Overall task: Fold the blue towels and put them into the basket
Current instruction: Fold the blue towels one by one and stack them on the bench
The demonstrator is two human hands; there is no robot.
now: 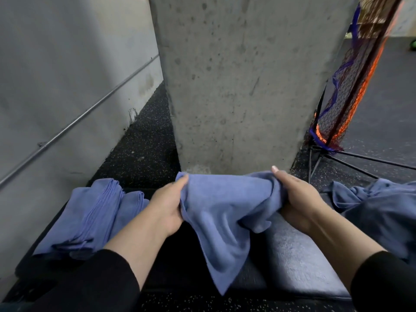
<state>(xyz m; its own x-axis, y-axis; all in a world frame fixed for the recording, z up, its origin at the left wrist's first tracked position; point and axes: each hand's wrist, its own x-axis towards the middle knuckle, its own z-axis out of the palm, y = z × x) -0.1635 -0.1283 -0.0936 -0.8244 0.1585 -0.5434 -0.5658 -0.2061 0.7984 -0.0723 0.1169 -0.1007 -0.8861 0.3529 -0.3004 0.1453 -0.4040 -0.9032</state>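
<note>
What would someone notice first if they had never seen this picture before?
Most striking is the rumpled blue terry towel stretched at the centre between the left hand and the right hand, each gripping an upper corner while a loose corner hangs down. Behind it rises a wide, pitted grey concrete pillar. A stack of folded blue towels lies at the left, and a heap of unfolded blue towels at the right.

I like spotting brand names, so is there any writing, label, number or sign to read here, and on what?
None: no readable text in this view.
The held blue towel, the folded stack, the unfolded pile, the concrete pillar and the mesh net show no tags, logos or numbers.
</note>
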